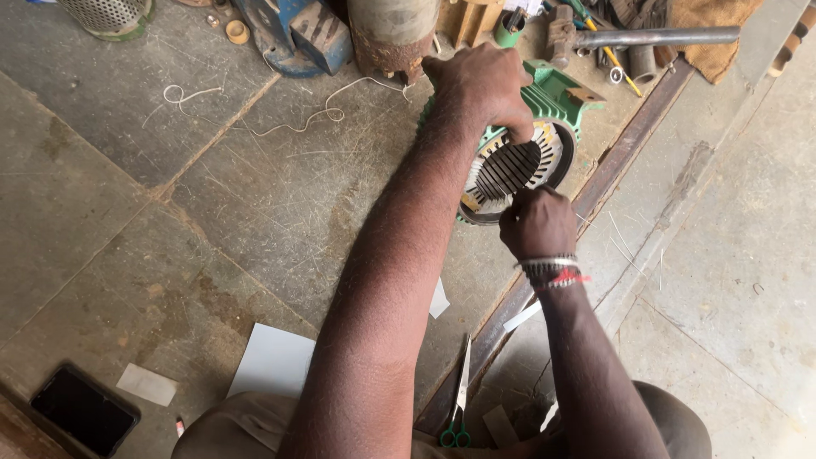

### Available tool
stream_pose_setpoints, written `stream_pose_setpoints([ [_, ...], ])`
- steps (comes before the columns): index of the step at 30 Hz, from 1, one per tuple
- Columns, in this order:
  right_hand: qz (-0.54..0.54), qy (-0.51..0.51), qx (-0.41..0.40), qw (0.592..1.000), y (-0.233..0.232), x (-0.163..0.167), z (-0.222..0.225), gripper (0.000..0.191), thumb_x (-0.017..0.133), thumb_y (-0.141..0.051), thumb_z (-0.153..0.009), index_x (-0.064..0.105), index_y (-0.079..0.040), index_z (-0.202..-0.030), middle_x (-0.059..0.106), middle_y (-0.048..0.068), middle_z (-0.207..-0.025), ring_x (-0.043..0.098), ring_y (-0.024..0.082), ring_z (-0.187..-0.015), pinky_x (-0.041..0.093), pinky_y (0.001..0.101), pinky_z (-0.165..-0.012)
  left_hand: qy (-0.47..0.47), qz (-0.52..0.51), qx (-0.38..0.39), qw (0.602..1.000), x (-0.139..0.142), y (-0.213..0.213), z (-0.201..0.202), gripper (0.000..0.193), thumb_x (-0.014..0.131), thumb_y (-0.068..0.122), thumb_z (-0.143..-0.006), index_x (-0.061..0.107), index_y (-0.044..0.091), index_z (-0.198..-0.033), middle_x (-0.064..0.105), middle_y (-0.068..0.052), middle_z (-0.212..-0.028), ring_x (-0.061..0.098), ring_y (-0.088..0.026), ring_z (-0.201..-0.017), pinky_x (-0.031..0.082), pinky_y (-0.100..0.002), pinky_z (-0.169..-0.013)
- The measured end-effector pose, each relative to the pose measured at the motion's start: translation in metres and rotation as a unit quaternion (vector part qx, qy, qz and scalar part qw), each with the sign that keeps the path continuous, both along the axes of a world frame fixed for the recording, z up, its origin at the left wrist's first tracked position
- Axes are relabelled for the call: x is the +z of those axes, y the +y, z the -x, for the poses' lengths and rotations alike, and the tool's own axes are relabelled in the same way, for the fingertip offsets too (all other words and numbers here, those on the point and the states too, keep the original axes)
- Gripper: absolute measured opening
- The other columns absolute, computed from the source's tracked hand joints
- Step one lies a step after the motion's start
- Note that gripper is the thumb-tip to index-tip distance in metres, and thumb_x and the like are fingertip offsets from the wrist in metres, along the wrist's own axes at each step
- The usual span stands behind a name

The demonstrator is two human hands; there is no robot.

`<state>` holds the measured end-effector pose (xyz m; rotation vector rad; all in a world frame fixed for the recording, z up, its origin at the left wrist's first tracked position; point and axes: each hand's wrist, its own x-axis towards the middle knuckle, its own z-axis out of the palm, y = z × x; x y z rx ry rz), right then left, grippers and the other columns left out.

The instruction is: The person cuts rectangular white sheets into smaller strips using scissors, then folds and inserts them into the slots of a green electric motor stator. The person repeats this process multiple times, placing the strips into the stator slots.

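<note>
Your left hand (480, 85) clamps the green motor shell (544, 127) on the floor, fingers curled over its rim; your right hand (537, 223) pinches something at the slotted core, seemingly slot lining; next move needs steady, straight feeding.

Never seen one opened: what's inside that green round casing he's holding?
Inside the green casing sits a ring of pale slotted metal. The left hand and right hand cover parts of it.
</note>
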<state>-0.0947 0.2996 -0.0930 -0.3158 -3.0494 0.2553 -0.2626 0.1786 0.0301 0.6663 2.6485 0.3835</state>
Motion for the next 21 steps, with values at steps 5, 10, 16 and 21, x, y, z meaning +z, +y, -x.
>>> stream_pose_setpoints([
  [5, -0.034, 0.012, 0.010, 0.999, -0.004, 0.003, -0.005, 0.010, 0.077, -0.019, -0.088, 0.079, -0.011, -0.092, 0.074, 0.009, -0.086, 0.067, 0.019, -0.054, 0.052, 0.0308, -0.040, 0.006, -0.013, -0.002, 1.000, 0.009, -0.002, -0.002, 0.086, 0.089, 0.035, -0.053, 0.063, 0.035, -0.135, 0.067, 0.001, -0.130, 0.062, -0.028, -0.120, 0.025, -0.076, -0.115],
  [10, 0.038, 0.144, 0.071, 0.986, 0.001, 0.009, -0.033, 0.014, 0.075, -0.018, -0.086, 0.080, -0.010, -0.097, 0.076, 0.008, -0.084, 0.068, 0.018, -0.060, 0.053, 0.0308, -0.050, 0.001, 0.003, -0.002, 1.000, 0.005, 0.000, 0.001, 0.085, 0.085, 0.032, -0.053, 0.064, 0.036, -0.135, 0.071, 0.000, -0.123, 0.068, -0.025, -0.112, 0.038, -0.069, -0.114],
  [16, 0.021, 0.027, 0.010, 0.999, -0.002, -0.003, -0.003, 0.009, 0.073, -0.015, -0.091, 0.080, -0.011, -0.087, 0.076, 0.008, -0.084, 0.068, 0.020, -0.056, 0.055, 0.0332, -0.049, 0.015, -0.020, -0.025, 0.999, -0.014, 0.004, 0.009, 0.089, 0.088, 0.036, -0.050, 0.063, 0.034, -0.136, 0.071, -0.003, -0.120, 0.068, -0.027, -0.107, 0.043, -0.065, -0.109],
  [21, 0.056, 0.156, 0.045, 0.985, 0.001, -0.002, -0.025, 0.010, 0.078, -0.018, -0.086, 0.080, -0.009, -0.089, 0.076, 0.010, -0.088, 0.069, 0.023, -0.058, 0.057, 0.0349, -0.052, 0.023, -0.012, -0.008, 1.000, -0.015, 0.004, 0.015, 0.090, 0.088, 0.033, -0.049, 0.064, 0.035, -0.136, 0.071, -0.003, -0.122, 0.067, -0.027, -0.112, 0.040, -0.069, -0.111],
])
